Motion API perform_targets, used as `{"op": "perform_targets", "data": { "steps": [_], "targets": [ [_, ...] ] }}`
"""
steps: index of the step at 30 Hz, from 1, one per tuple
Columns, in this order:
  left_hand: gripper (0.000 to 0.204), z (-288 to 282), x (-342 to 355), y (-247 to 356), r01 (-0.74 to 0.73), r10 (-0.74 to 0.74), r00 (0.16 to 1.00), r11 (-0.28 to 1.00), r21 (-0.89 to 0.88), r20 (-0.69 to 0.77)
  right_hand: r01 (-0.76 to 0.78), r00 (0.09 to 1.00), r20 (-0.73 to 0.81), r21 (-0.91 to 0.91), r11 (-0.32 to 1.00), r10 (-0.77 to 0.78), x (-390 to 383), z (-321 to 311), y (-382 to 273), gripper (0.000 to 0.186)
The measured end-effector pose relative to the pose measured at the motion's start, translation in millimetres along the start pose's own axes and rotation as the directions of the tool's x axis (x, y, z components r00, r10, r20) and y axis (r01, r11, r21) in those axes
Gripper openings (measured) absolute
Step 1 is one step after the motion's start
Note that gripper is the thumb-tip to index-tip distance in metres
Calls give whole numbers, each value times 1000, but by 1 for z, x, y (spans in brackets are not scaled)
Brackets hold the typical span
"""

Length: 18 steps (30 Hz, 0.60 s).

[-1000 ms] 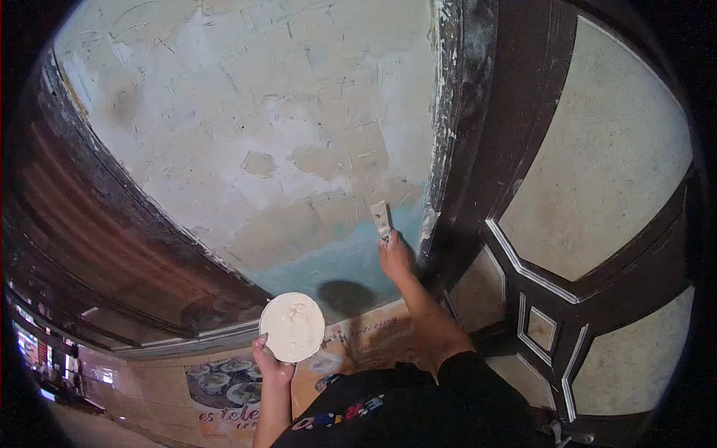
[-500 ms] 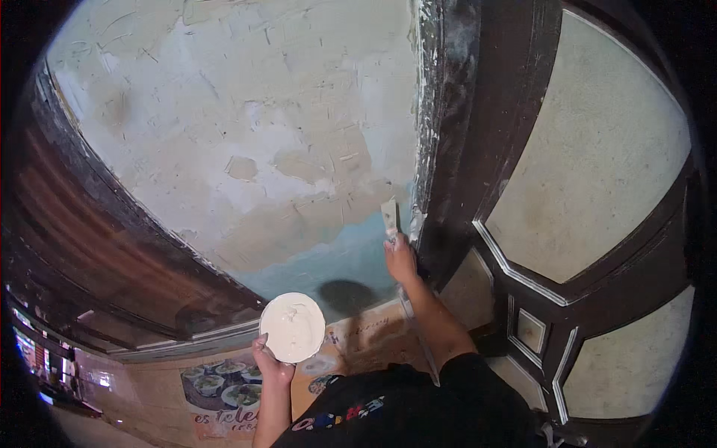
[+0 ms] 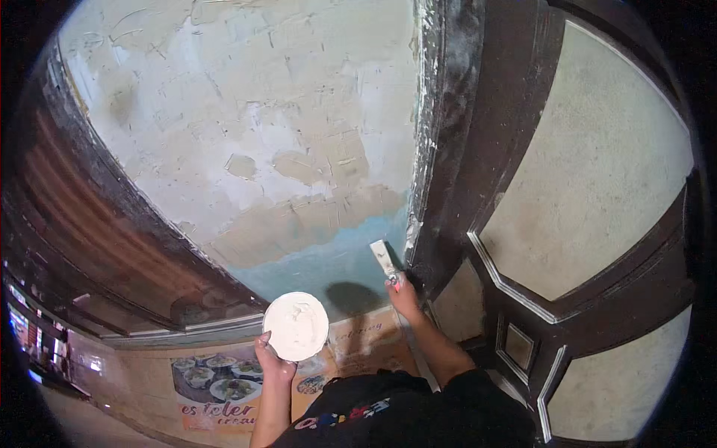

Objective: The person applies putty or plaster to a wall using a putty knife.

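My left hand [image 3: 275, 361] grips a round white tub [image 3: 270, 312] from below at its near left rim, thumb over the edge. Smooth white filler paste [image 3: 302, 328] lies inside it. In my right hand [image 3: 404, 296] is a putty knife [image 3: 382, 256], its blade smeared with paste and pointing up and to the left. The blade stands in front of the blue lower strip [image 3: 314, 270] of a wall panel [image 3: 246, 127]; whether it touches is unclear. Above that strip the panel is coated in patchy beige and whitish filler with rough ridges.
A dark, paint-flecked frame post [image 3: 441, 112] borders the panel on the right, beside a dark door [image 3: 515, 172] with pale inset panels. Dark reddish-brown woodwork [image 3: 97, 216] runs along the left. Below, a printed food banner [image 3: 216, 403] spreads behind my left forearm.
My right hand has drawn the putty knife down toward me, away from the blue strip's upper edge. The tub in my left hand has barely shifted, and my view has tilted slightly.
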State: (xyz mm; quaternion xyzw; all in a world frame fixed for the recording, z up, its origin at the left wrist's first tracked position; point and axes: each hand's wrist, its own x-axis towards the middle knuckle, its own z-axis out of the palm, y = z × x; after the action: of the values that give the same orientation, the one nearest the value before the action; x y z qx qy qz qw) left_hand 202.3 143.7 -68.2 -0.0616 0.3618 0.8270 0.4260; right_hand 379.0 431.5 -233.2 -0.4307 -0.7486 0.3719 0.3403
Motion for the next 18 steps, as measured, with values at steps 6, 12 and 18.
{"op": "perform_targets", "data": {
  "steps": [6,12,18],
  "targets": [
    [60,23,9,-9,-1,0,994,1000,6,112,179,982,21,192,965,-186,-13,-36,-129,36],
    [60,47,20,-13,-8,13,984,1000,-29,176,425,890,104,160,891,-443,-12,-52,-174,32],
    [61,55,15,0,-43,48,991,998,-48,125,678,735,149,-213,704,-662,7,-80,-144,30]
  ]
}}
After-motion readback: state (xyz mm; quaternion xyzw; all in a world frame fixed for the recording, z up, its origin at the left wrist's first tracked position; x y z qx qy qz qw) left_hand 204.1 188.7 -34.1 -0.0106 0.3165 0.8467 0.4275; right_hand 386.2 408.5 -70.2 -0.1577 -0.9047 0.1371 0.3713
